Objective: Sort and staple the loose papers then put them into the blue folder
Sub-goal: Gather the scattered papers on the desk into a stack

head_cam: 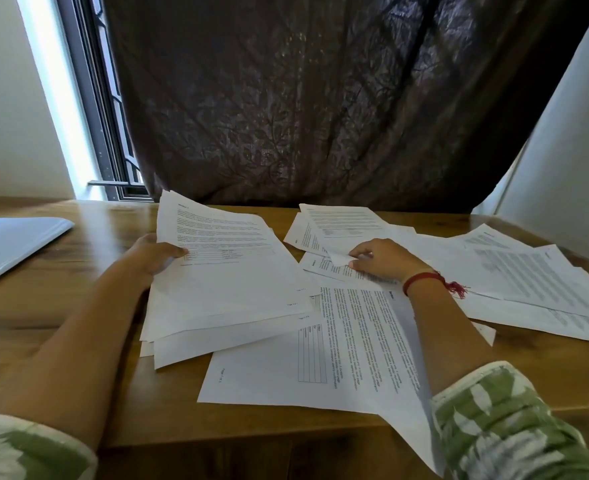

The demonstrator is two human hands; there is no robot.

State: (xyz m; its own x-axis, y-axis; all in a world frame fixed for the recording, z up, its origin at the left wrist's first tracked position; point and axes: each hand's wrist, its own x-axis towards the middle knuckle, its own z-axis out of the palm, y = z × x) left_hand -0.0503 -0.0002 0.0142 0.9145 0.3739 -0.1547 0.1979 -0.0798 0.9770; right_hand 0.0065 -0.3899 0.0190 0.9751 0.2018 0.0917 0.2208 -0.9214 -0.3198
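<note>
Nearest to us, our green-and-white patterned sleeves [493,420] come in over the wooden table [78,306]. Between our forearms a large printed sheet [320,358] with a small ruled table on it lies flat, one corner hanging past the near table edge. Just beyond it our left hand [154,254] grips a stack of papers [223,271] by its left edge, thumb on top and fingers beneath, so that the stack's far end tilts up while its near end rests on the wood. Our right hand [383,259], with a red thread bracelet [424,280] at the wrist, pinches the lifted corner of a single sheet [339,259] between thumb and fingertips. More loose sheets [528,282] overlap one another to the right, and a small pile [341,220] lies behind the right hand. The blue folder [12,244] lies flat at the left edge of the table, well apart from the papers. Behind the table hangs a dark leaf-patterned curtain [320,98], with a barred window [95,98] to its left.
</note>
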